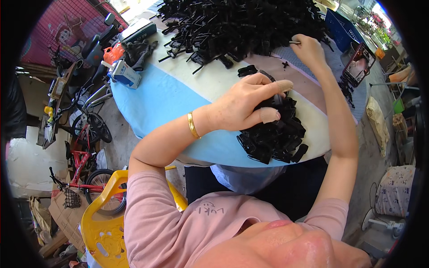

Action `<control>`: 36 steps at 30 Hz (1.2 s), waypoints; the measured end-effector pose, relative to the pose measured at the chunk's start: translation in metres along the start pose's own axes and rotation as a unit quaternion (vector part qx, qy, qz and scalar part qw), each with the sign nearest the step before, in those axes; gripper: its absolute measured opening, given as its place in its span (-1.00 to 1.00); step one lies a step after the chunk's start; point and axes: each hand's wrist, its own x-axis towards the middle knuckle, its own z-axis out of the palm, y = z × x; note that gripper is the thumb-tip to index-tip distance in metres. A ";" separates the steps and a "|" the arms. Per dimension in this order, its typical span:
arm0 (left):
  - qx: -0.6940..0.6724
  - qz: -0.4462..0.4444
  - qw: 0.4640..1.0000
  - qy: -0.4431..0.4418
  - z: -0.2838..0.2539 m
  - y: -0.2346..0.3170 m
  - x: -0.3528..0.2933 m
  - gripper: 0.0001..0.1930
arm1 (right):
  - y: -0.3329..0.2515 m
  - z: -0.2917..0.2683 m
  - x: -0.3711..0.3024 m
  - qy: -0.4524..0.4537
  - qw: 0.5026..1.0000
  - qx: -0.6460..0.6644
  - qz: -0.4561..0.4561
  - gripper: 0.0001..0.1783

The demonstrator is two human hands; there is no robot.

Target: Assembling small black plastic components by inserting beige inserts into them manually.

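My left hand (250,100), with a gold bracelet at its wrist and tape on the thumb and forefinger, is over a small heap of black plastic parts (272,138) at the near table edge. Thumb and forefinger are spread, with black parts showing between them; the other fingers are partly hidden. Closed in a fist, my right hand (308,53) grips a thin greyish rod-like tool (295,42), whose short end sticks out on the left. Just beyond it spreads a large pile of similar black parts (241,27).
A striped cloth (156,100) covers the round table. At its left lie a blue-and-white carton (126,73) and a red plastic bag (113,52). A phone (359,64) and a blue basket (342,31) stand right. A yellow chair (100,223) and a red bicycle (80,163) are left.
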 end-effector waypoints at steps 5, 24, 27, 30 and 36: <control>0.012 0.074 0.996 0.046 0.000 -0.009 0.002 -0.51 | 0.008 0.034 0.016 0.010 1.000 -0.029 0.009 -0.66; -0.543 -0.162 0.822 0.060 -0.030 -0.048 -0.002 -0.42 | -0.086 -0.042 -0.050 0.168 0.862 0.066 -0.474 -0.61; -0.538 -0.163 0.827 0.012 -0.040 -0.055 -0.006 -0.41 | -0.088 -0.044 -0.056 0.154 0.844 0.029 -0.512 -0.55; -0.538 -0.202 0.818 0.014 -0.037 -0.053 -0.006 -0.50 | -0.093 -0.041 -0.061 0.134 0.859 0.054 -0.491 -0.54; -0.549 -0.210 0.804 0.088 -0.030 -0.037 -0.001 -0.70 | -0.097 -0.067 -0.071 -0.069 0.928 0.305 -0.203 -0.66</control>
